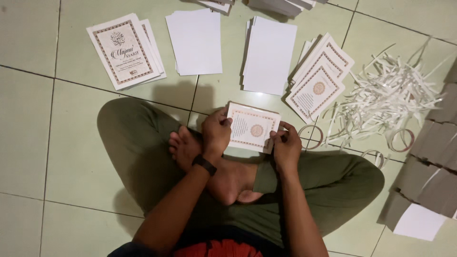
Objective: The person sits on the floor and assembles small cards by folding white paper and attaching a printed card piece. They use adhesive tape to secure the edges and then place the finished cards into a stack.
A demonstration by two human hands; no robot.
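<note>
A small stack of printed booklets, cream with an ornate brown border and a round medallion in the middle, is held just above the crossed legs, gripped at its two short edges: the left hand is closed around the left edge and the right hand pinches the right edge with bent fingers. Just beyond the right hand lies a fanned pile of the same bordered covers. Beyond the left hand, well apart, sits a larger bordered cover stack. Between them lie two piles of plain white sheets, flat on the pale green tiled floor. Far to the right of the right hand is a loose tangle of thin white paper strips, and past it grey cardboard stacks.
</note>
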